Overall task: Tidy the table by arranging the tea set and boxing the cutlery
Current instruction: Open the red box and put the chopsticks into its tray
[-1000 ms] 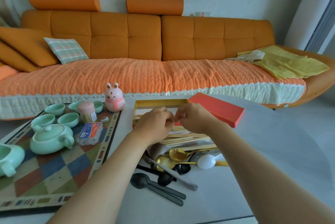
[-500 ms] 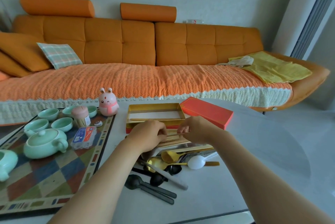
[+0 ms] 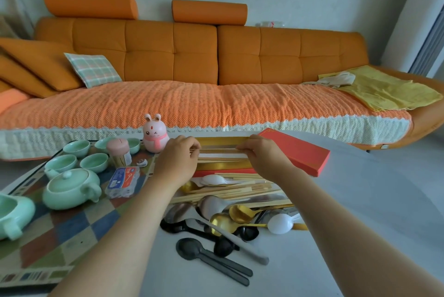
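An open gold-lined box [image 3: 222, 165] lies at the table's far middle, its red lid [image 3: 298, 153] leaning beside it on the right. My left hand [image 3: 179, 160] and my right hand [image 3: 263, 158] each pinch one end of a pair of wooden chopsticks [image 3: 218, 151], held level just over the box. In front of the box lies a heap of cutlery: more chopsticks [image 3: 237, 192], gold spoons [image 3: 240, 215], black spoons [image 3: 192, 249], white and silver spoons. The mint-green tea set, a lidded teapot [image 3: 70, 187] and several cups [image 3: 95, 162], stands on the chequered mat [image 3: 69, 227] at left.
A pink rabbit figurine [image 3: 155, 134], a pink toothpick holder [image 3: 119, 152] and a small plastic packet [image 3: 123, 180] stand by the cups. A green pitcher [image 3: 12, 213] sits at the left edge. An orange sofa [image 3: 192, 56] runs behind the table.
Both hands have lifted a pair of chopsticks off the heap and carried it away from me to above the open box. The camera view has dropped slightly.
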`<state>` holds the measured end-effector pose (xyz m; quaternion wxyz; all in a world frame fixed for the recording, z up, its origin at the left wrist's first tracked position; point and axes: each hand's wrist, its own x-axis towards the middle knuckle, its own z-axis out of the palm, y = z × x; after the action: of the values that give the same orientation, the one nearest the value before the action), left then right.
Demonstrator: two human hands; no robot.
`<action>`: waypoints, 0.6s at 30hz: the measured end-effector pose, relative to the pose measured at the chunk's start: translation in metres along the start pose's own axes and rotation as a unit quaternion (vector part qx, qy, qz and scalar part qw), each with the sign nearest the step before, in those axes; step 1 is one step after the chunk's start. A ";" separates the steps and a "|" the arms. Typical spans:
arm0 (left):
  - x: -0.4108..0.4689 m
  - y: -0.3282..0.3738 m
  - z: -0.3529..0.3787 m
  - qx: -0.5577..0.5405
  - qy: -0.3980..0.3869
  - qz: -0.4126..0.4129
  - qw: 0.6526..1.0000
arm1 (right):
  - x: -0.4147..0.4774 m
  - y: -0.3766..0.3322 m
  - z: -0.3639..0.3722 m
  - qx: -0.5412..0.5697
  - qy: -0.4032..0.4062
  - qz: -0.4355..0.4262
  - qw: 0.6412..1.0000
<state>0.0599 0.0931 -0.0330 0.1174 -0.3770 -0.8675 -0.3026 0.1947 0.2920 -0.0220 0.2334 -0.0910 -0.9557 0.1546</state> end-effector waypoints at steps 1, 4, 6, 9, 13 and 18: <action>-0.001 -0.003 0.002 0.021 0.002 0.005 1.000 | 0.003 0.000 0.004 -0.006 0.000 -0.004 1.000; -0.002 -0.006 0.005 0.073 0.002 0.041 0.996 | 0.012 -0.001 0.014 -0.027 -0.030 0.001 0.999; -0.003 -0.005 0.008 0.075 -0.027 0.066 0.995 | 0.018 -0.001 0.018 -0.026 -0.051 0.027 0.998; -0.004 -0.004 0.016 0.073 -0.099 0.076 0.989 | 0.023 -0.001 0.021 -0.014 -0.064 0.069 0.995; -0.003 -0.004 0.023 0.115 -0.139 0.072 0.981 | 0.017 -0.007 0.019 0.008 -0.109 0.069 0.992; -0.005 0.002 0.020 0.115 -0.129 0.074 0.982 | 0.008 -0.011 0.012 0.014 -0.127 0.066 0.990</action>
<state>0.0655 0.1030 -0.0499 0.0689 -0.4604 -0.8739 -0.1397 0.1806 0.2803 -0.0251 0.1006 -0.1306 -0.9672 0.1933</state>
